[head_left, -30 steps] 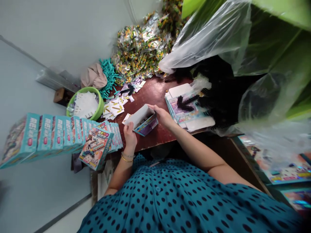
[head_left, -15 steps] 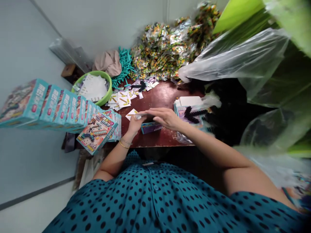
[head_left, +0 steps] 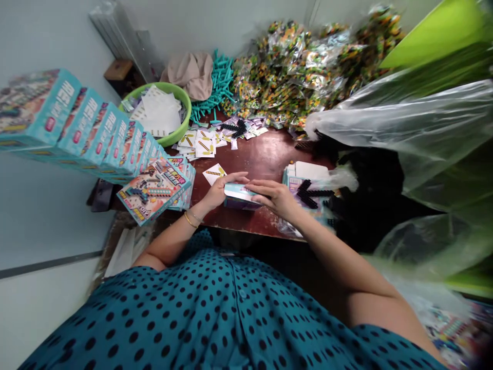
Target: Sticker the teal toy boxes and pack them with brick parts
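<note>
A small teal and purple toy box (head_left: 239, 196) lies on the dark red table (head_left: 265, 154) in front of me, its lid down. My left hand (head_left: 220, 189) grips its left end, fingers curled over the top edge. From the right, my right hand (head_left: 274, 196) presses its fingers onto the lid. Just right of my hands lies a stack of flat box blanks (head_left: 304, 173) with black brick pieces (head_left: 310, 190) on top.
A row of finished teal boxes (head_left: 96, 134) stands at the left. Behind it sit a green basin of leaflets (head_left: 159, 110), loose cards (head_left: 200, 144), teal sticks (head_left: 217, 85) and a heap of bagged parts (head_left: 300, 72). Large clear plastic bags (head_left: 404, 128) crowd the right.
The open box flap has been folded down and the box is now closed under both hands. The view has also swung, so everything sits lower and more to the right.
</note>
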`<state>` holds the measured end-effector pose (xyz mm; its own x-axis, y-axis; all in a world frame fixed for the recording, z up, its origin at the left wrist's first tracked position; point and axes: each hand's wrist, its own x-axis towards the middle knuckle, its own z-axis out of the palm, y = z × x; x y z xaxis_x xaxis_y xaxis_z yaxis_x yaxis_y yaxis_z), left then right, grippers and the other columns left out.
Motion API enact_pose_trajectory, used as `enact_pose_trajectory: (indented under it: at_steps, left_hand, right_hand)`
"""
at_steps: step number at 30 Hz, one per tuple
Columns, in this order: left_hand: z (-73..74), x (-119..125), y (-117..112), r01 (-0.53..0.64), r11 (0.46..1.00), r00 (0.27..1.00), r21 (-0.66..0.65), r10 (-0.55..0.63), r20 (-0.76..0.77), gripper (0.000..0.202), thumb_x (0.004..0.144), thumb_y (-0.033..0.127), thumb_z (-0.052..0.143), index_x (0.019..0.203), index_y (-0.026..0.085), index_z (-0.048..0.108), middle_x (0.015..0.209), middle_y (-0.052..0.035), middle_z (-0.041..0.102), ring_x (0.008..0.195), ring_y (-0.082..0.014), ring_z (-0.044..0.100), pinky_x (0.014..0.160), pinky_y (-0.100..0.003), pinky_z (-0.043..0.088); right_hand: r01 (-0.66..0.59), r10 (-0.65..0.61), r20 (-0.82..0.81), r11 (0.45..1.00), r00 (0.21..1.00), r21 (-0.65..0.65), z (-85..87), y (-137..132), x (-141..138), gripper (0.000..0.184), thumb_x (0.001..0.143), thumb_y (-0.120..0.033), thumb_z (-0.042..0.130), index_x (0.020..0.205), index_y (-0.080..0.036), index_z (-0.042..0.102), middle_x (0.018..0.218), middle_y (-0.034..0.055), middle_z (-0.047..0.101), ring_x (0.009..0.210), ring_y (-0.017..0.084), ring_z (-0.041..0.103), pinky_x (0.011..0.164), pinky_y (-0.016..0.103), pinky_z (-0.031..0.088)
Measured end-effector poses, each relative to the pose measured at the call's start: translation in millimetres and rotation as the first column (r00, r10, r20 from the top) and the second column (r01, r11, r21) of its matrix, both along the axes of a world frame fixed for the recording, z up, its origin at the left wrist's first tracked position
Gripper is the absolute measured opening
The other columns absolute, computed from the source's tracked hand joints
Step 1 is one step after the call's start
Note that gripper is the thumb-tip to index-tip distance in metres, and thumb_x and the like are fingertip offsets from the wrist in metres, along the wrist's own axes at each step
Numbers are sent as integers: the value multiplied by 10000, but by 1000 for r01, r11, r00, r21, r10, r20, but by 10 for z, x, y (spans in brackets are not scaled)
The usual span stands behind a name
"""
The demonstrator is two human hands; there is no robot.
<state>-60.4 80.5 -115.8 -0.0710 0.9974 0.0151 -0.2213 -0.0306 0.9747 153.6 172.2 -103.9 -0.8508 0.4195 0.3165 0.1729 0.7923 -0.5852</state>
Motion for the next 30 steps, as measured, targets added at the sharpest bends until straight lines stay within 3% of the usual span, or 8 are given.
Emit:
enact_pose_trajectory:
  at_steps: [3,6,10,13,17,23,27,30]
  left_hand:
    - [37,0,-17,42,999,999,-1,-42,0,431,746,308,779,1169,224,777,1072,-107,784,1056,-283,732,880,-365,583]
    - [41,-6,-19,64,998,998,11,-64,-30,424,765,324,768,1177,225,774,1065,-105,789,1062,-280,731,881,-362,584]
    - [12,-14,25,70,998,996,-3,-70,-50,426,753,324,798,1163,209,771,1093,-117,786,1134,-304,707,964,-416,564]
    - [-28,-36,46,58,998,996,9,-58,-74,418,747,318,806,1145,197,773,1117,-124,780,1183,-319,686,1026,-439,537]
    - [-92,-77,-88,8,991,989,136,12,-146,378,879,405,638,1181,215,763,1220,-121,751,1242,-316,656,1093,-475,499]
    - [-286,-110,-362,30,944,861,330,143,-488,266,877,353,715,1121,264,773,1309,-101,713,1313,-277,614,1182,-523,421]
    - [-445,-135,-338,6,943,852,332,169,-496,242,895,338,714,1123,267,756,1317,-107,704,1295,-255,630,1177,-505,433]
    - [-533,-92,-322,-108,941,828,320,263,-495,481,864,359,744,1319,232,647,1455,-154,596,1382,-290,550,1163,-491,446]
  right_hand:
    - [-24,25,75,1000,997,-12,103,-54,10,414,975,-492,605,1319,-280,699,1320,95,715,1210,295,686,1093,508,505]
    - [-33,29,134,999,990,23,176,-107,-6,433,976,-470,611,1345,-254,678,1345,104,699,1212,301,680,1059,483,529]
    - [33,-88,250,976,964,214,224,-193,-91,423,1026,-357,512,1375,-154,640,1308,166,706,1101,315,711,967,459,555]
    - [9,-122,321,944,939,330,245,-200,-139,409,1050,-271,419,1375,-123,619,1207,169,744,1003,290,726,913,426,556]
    - [-20,-100,296,927,950,376,240,-178,-81,420,1045,-213,408,1431,-149,563,1315,145,700,1117,266,688,972,395,537]
    - [14,-99,244,945,965,328,14,-263,41,491,1030,-342,486,1505,-217,499,1506,128,567,1394,322,523,1157,519,423]
    - [121,-148,91,961,985,248,-227,-241,57,483,1018,-265,475,1499,-292,502,1517,76,563,1484,302,425,1218,552,347]
    - [267,-262,-51,946,964,181,-371,-322,80,540,999,-314,516,1533,-322,438,1571,96,483,1510,326,379,1226,616,303]
